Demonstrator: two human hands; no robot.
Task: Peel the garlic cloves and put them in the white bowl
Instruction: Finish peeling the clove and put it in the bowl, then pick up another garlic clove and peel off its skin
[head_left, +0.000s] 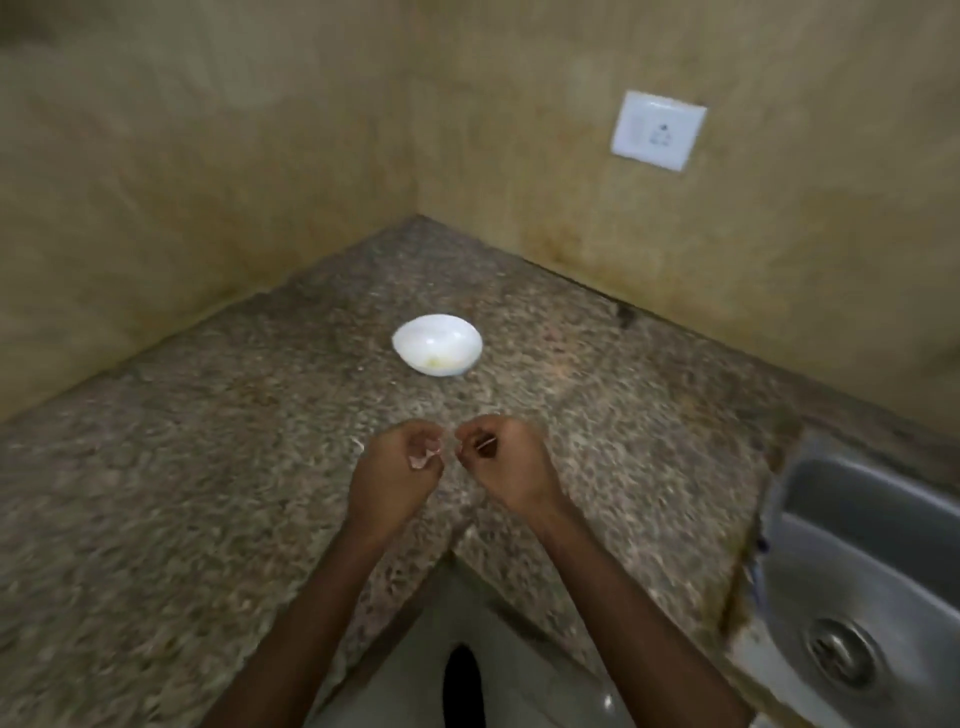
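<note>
A small white bowl (437, 344) stands on the speckled granite counter (208, 467) near the corner, with some pale yellowish bits at its bottom. Both hands hover close together above the counter, in front of the bowl. My left hand (400, 473) has its fingers curled round a garlic clove (428, 456) with pinkish-white skin. My right hand (506, 462) is curled too and pinches a thin pale sliver (485, 443), probably peel; the blur hides what it is. The two hands almost touch at the fingertips.
A steel sink (857, 582) with a drain is set into the counter at the right. Two stained walls meet behind the bowl, and a white socket plate (658, 130) sits on the right wall. The counter's inner edge drops to the floor below my forearms.
</note>
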